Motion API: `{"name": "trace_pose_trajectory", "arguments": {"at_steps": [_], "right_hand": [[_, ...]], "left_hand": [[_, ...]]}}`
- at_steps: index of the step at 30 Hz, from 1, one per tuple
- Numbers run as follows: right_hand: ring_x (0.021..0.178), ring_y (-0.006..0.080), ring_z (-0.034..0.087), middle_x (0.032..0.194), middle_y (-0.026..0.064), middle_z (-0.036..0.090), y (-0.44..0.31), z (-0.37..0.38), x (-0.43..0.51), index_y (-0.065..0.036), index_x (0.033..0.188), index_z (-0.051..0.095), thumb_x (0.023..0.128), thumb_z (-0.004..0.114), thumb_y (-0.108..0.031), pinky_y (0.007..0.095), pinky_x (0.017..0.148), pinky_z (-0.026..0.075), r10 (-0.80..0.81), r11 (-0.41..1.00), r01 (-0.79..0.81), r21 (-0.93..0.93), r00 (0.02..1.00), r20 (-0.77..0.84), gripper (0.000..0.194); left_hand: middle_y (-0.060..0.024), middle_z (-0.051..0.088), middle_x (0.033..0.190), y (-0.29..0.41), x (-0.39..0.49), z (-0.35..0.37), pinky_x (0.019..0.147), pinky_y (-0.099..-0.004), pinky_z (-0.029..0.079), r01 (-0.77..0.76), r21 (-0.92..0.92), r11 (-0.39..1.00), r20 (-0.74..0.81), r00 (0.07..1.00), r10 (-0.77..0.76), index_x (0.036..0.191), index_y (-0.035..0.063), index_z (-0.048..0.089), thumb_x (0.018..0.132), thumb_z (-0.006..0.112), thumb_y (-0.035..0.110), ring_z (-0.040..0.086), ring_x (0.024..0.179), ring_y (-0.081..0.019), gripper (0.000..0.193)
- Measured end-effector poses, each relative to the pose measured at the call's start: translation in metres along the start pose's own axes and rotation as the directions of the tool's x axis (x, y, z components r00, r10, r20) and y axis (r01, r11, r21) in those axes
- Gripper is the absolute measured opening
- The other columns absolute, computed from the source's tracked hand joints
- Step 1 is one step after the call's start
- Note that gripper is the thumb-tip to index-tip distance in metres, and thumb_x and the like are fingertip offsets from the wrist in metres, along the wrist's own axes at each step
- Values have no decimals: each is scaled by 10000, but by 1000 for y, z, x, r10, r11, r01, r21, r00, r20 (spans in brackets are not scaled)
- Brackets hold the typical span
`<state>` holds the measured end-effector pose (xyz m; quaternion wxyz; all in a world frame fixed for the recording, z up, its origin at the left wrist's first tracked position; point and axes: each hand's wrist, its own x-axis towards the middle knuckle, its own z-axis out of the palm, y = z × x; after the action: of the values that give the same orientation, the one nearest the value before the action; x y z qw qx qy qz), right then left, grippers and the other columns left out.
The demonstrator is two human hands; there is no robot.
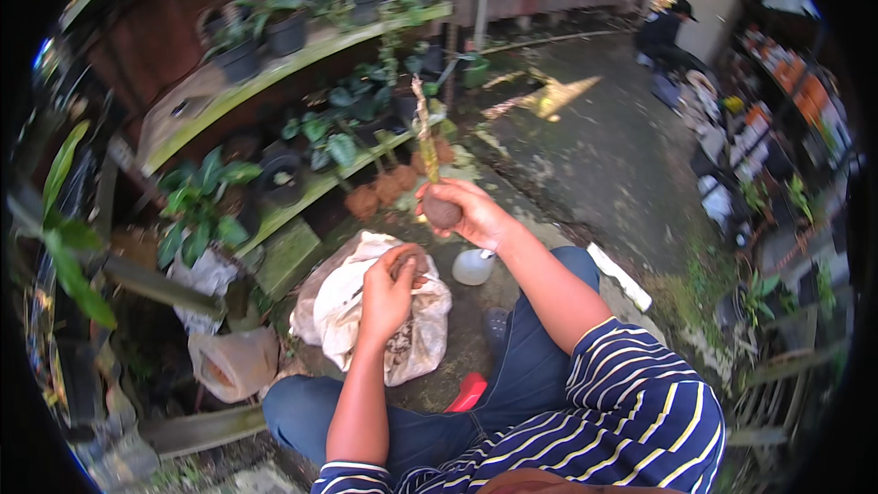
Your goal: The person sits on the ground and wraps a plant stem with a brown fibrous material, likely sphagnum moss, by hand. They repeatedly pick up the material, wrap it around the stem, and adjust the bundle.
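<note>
My right hand (480, 213) grips a plant cutting with a yellowish-brown stem (426, 147) that points up and away from me. At its lower end is a rounded ball of brown soil (442, 211), held in my fingers. Over the mouth of a white sack (336, 295), my left hand (384, 295) holds a clump of dark, soil-like material (409, 261). Loose dark material (399, 343) shows inside the sack. A translucent plastic container (472, 267) stands on the ground below my right wrist.
Several brown soil balls (384, 186) with stems lie beside a low mossy shelf (288, 216). Potted plants line the upper shelf (302, 62). A red object (468, 392) lies between my legs, a white strip (619, 276) to the right. Another person (662, 34) crouches at far right.
</note>
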<state>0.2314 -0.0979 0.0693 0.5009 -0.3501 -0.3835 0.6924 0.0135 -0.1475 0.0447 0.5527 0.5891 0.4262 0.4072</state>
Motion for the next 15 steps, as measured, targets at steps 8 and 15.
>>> {"name": "trace_pose_trajectory", "arguments": {"at_steps": [8, 15], "right_hand": [[988, 170, 674, 1119, 39, 648, -39, -44, -55, -102, 1221, 633, 985, 721, -204, 367, 794, 615, -10, 994, -27, -104, 942, -335, 271], [1066, 194, 673, 1207, 94, 671, -42, -64, -56, -37, 1322, 571, 906, 828, -234, 394, 833, 607, -95, 995, 80, -56, 922, -374, 527]], "left_hand": [[-194, 705, 1196, -41, 40, 52, 858, -335, 614, 196, -131, 972, 148, 973, -176, 1416, -46, 507, 1041, 522, 5, 750, 965, -238, 379], [-153, 693, 1253, 5, 79, 69, 915, -350, 591, 164, -92, 982, 212, 967, -141, 1467, -18, 484, 1097, 502, 74, 739, 1043, -245, 382]]}}
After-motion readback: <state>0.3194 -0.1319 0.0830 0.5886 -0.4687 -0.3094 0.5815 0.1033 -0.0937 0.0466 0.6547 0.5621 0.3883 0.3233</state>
